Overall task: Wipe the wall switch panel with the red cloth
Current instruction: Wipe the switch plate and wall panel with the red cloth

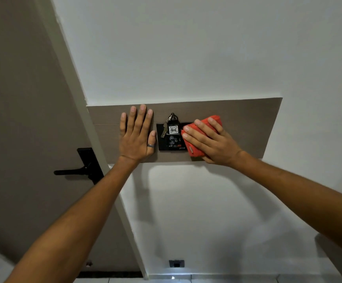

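Observation:
A black switch panel is set in a grey-brown wooden board on the white wall. A key fob with a "406" tag hangs in a slot in the panel. My right hand presses a folded red cloth flat against the panel's right part, which the cloth hides. My left hand lies flat on the board just left of the panel, fingers spread, a ring on the thumb, holding nothing.
A grey-brown door with a black lever handle stands to the left, its pale frame running diagonally beside the board. A small black wall socket sits low near the tiled floor.

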Demonstrator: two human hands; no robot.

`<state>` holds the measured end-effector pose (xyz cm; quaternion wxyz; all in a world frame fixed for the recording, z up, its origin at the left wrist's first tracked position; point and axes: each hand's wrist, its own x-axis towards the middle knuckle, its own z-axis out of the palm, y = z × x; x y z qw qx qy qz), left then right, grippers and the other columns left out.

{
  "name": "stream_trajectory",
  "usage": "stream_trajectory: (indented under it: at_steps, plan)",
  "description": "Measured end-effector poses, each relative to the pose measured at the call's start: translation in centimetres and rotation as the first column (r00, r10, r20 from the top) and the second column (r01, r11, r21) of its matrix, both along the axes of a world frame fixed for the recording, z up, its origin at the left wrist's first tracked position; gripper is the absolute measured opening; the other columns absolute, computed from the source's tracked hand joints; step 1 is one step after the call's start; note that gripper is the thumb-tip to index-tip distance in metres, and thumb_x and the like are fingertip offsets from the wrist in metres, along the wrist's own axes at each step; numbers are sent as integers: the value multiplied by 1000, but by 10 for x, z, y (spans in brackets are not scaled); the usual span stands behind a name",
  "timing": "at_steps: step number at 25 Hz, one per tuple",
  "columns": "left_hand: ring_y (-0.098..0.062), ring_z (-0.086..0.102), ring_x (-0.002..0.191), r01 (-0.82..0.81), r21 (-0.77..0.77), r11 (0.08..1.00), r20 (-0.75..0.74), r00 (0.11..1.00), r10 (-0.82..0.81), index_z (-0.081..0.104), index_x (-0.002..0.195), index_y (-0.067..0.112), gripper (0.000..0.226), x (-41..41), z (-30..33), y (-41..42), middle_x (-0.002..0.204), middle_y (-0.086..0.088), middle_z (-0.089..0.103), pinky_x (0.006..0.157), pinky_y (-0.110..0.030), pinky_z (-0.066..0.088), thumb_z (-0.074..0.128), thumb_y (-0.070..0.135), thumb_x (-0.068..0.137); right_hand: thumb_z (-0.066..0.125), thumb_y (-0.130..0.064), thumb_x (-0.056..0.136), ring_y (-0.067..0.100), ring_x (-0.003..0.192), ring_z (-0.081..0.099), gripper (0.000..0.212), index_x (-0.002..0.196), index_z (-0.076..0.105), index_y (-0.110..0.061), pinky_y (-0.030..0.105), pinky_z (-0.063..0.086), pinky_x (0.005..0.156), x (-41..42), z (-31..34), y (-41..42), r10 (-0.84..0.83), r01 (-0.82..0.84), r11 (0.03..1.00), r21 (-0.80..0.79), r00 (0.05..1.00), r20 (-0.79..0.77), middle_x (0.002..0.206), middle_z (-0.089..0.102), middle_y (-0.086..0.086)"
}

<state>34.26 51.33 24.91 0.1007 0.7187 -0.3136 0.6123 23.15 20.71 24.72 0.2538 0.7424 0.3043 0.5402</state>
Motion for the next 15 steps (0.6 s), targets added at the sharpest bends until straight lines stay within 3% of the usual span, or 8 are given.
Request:
stream_trajectory:
  at_steps: [2, 4, 7, 8, 12, 14, 15]
  plan:
    - [-26, 4, 164, -10, 18, 1000, 14, 1000, 10, 24, 166, 12, 64, 2, 0, 2, 171, -9, 24, 133, -49, 6, 35, 38, 108, 56, -28, 101, 38, 164, 28, 69, 166, 39, -11, 57, 15, 137, -9, 3, -5, 38, -34, 998, 54, 997, -68, 175, 33, 10]
    - [-26, 5, 164, -17, 20, 1000, 7, 1000, 16, 25, 166, 12, 65, 4, -1, 4, 169, -12, 31, 133, -49, 6, 35, 39, 108, 62, -37, 106, 39, 158, 40, 63, 161, 47, -10, 57, 20, 135, -18, -2, 12, 118, -90, 952, 294, 990, -80, 167, 46, 14]
    - [-26, 7, 163, 3, 22, 1000, 15, 1000, -4, 24, 167, 13, 66, 6, -2, 4, 168, -13, 35, 133, -49, 8, 38, 39, 108, 55, -49, 111, 36, 159, 36, 63, 155, 46, -5, 57, 18, 136, -15, -18, 77, 224, -160, 677, 718, 975, 6, 161, 51, 20]
    - [-26, 6, 163, 24, 24, 999, 19, 1000, -25, 24, 167, 13, 66, 5, -2, 4, 169, -12, 33, 133, -50, 8, 38, 38, 108, 55, -52, 110, 34, 161, 33, 67, 156, 45, -5, 56, 16, 137, -9, -23, 106, 202, -151, 632, 760, 979, 26, 162, 49, 20]
    - [-23, 2, 164, 33, 18, 999, 41, 999, -34, 21, 166, 15, 66, 5, -3, 3, 175, -4, 10, 133, -49, 8, 40, 38, 107, 33, -77, 105, 30, 168, 11, 90, 161, 41, -6, 52, 0, 139, 9, -35, 178, -51, 61, 644, 762, 998, -37, 170, 39, 16]
    - [-23, 1, 164, 29, 19, 999, 60, 998, -30, 18, 167, 15, 66, 7, -2, 3, 176, -3, 5, 133, -48, 7, 37, 39, 109, 30, -67, 110, 28, 169, 7, 78, 161, 41, -9, 49, 0, 139, 18, -38, 182, -160, 84, 634, 769, 987, 23, 169, 42, 15]
    - [-24, 1, 164, 29, 16, 999, 61, 998, -30, 19, 167, 15, 65, 8, -2, 3, 175, -4, 10, 133, -48, 7, 36, 40, 109, 34, -60, 111, 30, 168, 14, 70, 159, 43, -10, 49, 3, 139, 23, -40, 180, -199, 78, 619, 781, 978, 60, 166, 46, 15]
